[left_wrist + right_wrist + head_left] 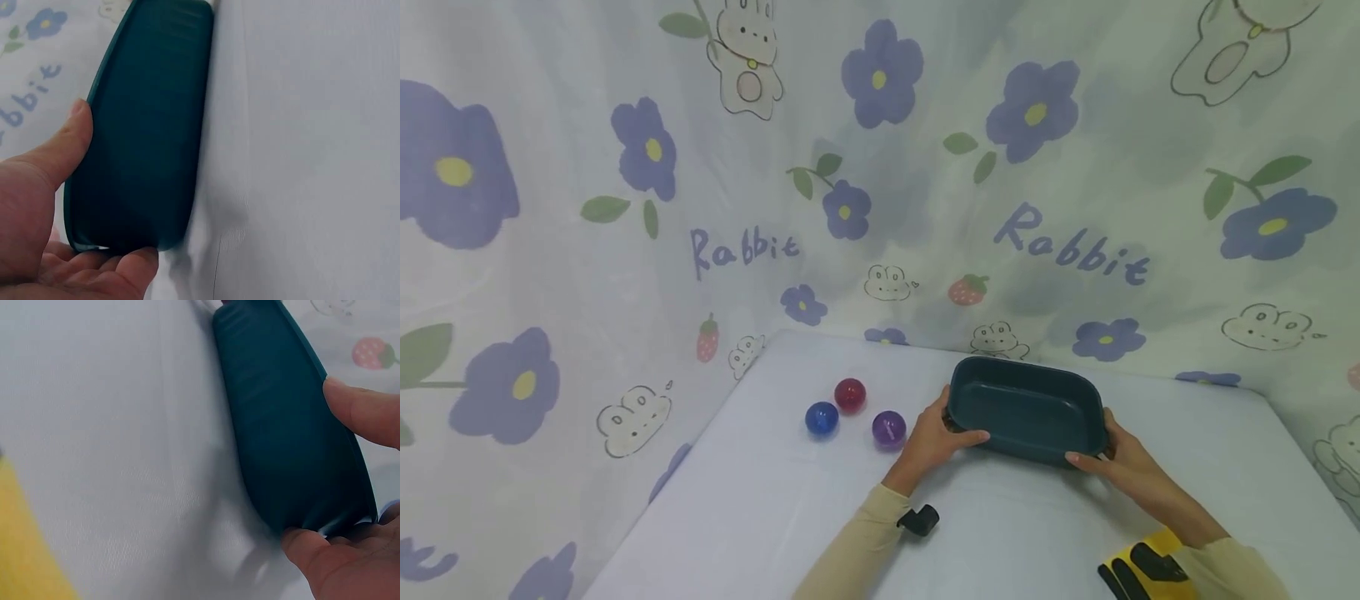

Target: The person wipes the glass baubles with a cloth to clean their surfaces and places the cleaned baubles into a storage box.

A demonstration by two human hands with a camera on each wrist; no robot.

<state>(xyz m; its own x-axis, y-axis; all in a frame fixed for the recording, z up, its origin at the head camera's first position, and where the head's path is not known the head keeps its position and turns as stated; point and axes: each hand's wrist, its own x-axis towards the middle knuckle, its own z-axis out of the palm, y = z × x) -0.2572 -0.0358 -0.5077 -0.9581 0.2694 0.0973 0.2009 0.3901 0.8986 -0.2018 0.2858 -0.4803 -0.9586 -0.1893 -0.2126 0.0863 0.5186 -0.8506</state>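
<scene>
Dark teal oblong tub (1026, 408) on white-clothed table (760, 500), left hand (934, 439) and right hand (1122, 460) gripping its short ends, thumbs on rim; blue ball (822, 418), red ball (850, 395), purple ball (889, 429) just left.

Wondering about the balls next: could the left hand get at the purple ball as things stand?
Probably yes. The purple ball lies just beside the left hand on the table with nothing between them, though that hand now grips the dark green tub.
</scene>
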